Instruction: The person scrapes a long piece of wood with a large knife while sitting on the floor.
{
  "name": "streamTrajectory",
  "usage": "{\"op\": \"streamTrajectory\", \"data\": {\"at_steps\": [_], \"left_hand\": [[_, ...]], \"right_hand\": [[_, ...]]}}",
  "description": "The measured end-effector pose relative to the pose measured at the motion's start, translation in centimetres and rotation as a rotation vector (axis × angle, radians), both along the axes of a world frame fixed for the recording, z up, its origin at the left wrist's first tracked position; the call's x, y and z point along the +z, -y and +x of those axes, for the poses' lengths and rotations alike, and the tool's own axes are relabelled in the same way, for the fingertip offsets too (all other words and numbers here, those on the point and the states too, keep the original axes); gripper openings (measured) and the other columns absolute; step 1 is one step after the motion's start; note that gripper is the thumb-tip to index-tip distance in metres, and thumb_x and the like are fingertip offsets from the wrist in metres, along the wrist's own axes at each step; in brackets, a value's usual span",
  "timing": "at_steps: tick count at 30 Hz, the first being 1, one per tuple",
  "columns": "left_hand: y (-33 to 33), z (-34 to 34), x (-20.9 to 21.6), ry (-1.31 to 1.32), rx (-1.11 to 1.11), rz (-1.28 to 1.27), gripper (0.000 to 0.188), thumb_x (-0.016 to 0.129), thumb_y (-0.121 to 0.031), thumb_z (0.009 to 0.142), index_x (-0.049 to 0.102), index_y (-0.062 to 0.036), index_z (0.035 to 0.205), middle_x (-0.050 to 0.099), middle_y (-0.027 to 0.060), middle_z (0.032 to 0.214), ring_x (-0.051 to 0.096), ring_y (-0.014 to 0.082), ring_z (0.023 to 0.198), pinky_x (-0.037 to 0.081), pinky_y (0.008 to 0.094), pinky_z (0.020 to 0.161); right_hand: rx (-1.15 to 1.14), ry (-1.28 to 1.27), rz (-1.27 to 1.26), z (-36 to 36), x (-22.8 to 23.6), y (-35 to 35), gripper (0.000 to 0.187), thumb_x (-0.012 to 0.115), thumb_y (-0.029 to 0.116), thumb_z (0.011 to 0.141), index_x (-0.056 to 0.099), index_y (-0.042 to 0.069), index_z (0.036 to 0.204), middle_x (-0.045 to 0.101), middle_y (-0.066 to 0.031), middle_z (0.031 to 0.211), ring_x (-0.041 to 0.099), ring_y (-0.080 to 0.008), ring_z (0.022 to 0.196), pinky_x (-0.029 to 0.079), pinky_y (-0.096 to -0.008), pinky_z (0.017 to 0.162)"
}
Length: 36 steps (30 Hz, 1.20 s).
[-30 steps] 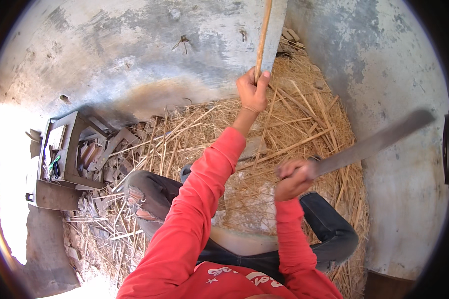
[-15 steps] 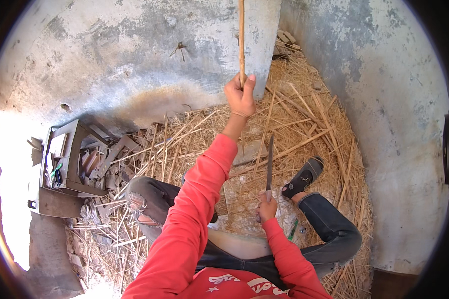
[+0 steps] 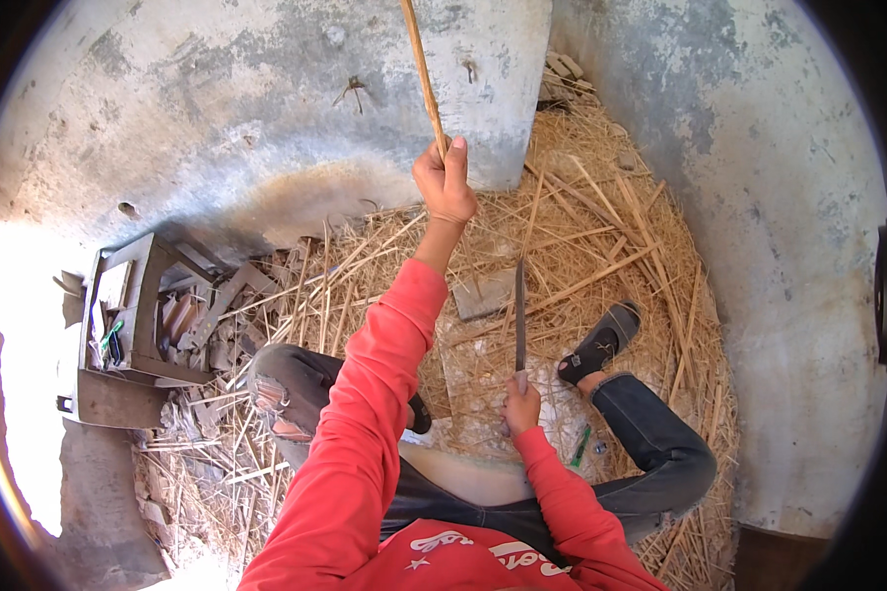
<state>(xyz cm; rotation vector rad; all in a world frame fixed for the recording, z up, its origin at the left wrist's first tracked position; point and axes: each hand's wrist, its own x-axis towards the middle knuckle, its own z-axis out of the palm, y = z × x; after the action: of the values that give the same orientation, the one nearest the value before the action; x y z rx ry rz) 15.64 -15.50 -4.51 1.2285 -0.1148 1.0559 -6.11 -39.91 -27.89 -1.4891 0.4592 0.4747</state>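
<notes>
Raised out in front, my left hand (image 3: 445,180) is closed round the lower end of a thin wooden stick (image 3: 423,74). The stick leans up and to the left, and its top runs out of the picture. Lower down, between my legs, my right hand (image 3: 522,406) grips the handle of a long knife (image 3: 520,320). Its dark, narrow blade points away from me, apart from the stick. Beneath the blade lie loose shavings and a pale flat block (image 3: 485,295).
Split strips (image 3: 601,281) and straw-like shavings cover the floor. A worn wooden cabinet frame (image 3: 143,315) with rubble stands at left, near a bright opening. Concrete walls (image 3: 266,108) close in ahead and at right. A green object (image 3: 580,445) lies beside my right forearm.
My left hand has moved left with the stick, which now tilts leftward instead of standing nearly straight. The knife has shifted slightly left, its blade more upright in view.
</notes>
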Motion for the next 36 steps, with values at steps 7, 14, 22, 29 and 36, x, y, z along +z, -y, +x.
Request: {"op": "streamTrajectory", "data": {"at_steps": [7, 14, 22, 29, 36], "left_hand": [[1.2, 0.6, 0.5, -0.012, -0.019, -0.047, 0.042, 0.054, -0.026, 0.101, 0.035, -0.0117, 0.066, 0.028, -0.0066, 0.06, 0.022, 0.0031, 0.048, 0.016, 0.0257, 0.044], [2.1, 2.5, -0.1, -0.071, 0.032, 0.034, 0.042, 0.056, -0.028, 0.1, 0.037, -0.012, 0.066, 0.03, -0.0076, 0.057, 0.024, 0.0027, 0.05, 0.016, 0.0262, 0.045], [3.7, 3.1, 0.2, -0.061, -0.012, 0.058, 0.042, 0.056, -0.026, 0.1, 0.037, -0.0115, 0.066, 0.033, -0.0076, 0.055, 0.025, 0.0023, 0.048, 0.015, 0.0259, 0.045], [2.9, 2.7, 0.2, -0.107, 0.02, 0.063, 0.043, 0.062, -0.027, 0.096, 0.044, -0.0039, 0.065, 0.038, -0.002, 0.055, 0.031, 0.0083, 0.056, 0.026, 0.0316, 0.049], [5.5, 1.8, 1.7, -0.152, 0.064, 0.114, 0.043, 0.058, -0.021, 0.1, 0.04, -0.0103, 0.062, 0.039, -0.0066, 0.057, 0.031, 0.0025, 0.056, 0.024, 0.0268, 0.049]], "right_hand": [[0.03, 0.288, 0.147, 5.8, 13.3, -1.4, 0.038, 0.052, 0.037, 0.103, 0.049, 0.006, 0.081, 0.046, -0.0006, 0.061, 0.045, -0.0084, 0.049, 0.037, -0.0262, 0.042], [-0.174, 0.966, 0.496, 8.0, 22.5, -4.3, 0.048, 0.047, 0.049, 0.102, 0.045, 0.006, 0.079, 0.045, -0.0035, 0.06, 0.042, -0.0099, 0.049, 0.036, -0.026, 0.045], [0.059, 0.198, -0.164, 0.8, -3.1, -2.1, 0.05, 0.053, 0.055, 0.099, 0.048, 0.01, 0.078, 0.045, -0.0011, 0.055, 0.042, -0.0131, 0.038, 0.035, -0.0308, 0.037], [-0.15, 0.518, 0.273, 8.1, 20.9, -2.4, 0.037, 0.048, 0.039, 0.105, 0.047, 0.008, 0.085, 0.044, -0.0002, 0.063, 0.046, -0.0081, 0.052, 0.037, -0.0268, 0.045], [-0.115, 0.855, 0.122, 3.2, 7.6, -4.5, 0.045, 0.046, 0.045, 0.104, 0.049, 0.006, 0.083, 0.049, -0.0064, 0.066, 0.05, -0.0186, 0.055, 0.04, -0.0315, 0.052]]}}
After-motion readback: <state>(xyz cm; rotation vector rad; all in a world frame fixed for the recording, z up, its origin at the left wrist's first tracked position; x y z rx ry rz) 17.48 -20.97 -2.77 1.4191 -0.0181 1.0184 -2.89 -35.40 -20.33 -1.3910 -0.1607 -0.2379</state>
